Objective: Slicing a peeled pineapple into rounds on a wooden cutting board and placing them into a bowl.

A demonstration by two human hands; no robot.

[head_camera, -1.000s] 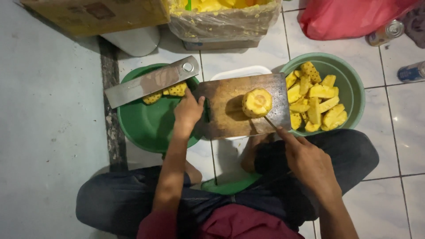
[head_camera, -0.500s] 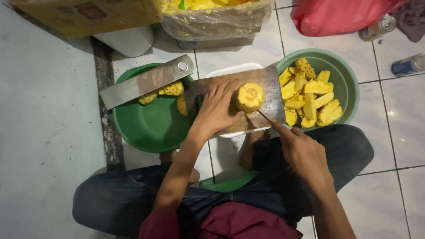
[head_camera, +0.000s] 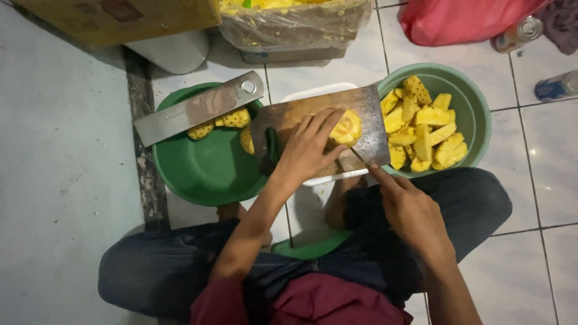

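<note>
I sit on the floor with a wooden cutting board in front of my knees. A round, peeled pineapple piece lies on it. My left hand reaches over the board and its fingers hold the pineapple piece down. My right hand hovers near the board's front edge, closed on a thin knife whose blade points toward the fruit. A light green bowl at the right holds several yellow pineapple chunks.
A dark green bowl at the left holds a few pineapple pieces, with a metal cleaver across its rim. A white tray lies under the board. Behind are a cardboard box, a plastic bag of scraps, a red bag and cans.
My left hand has moved from the board's left edge rightward onto the pineapple piece. My right hand with the knife has stayed near the board's front right.
</note>
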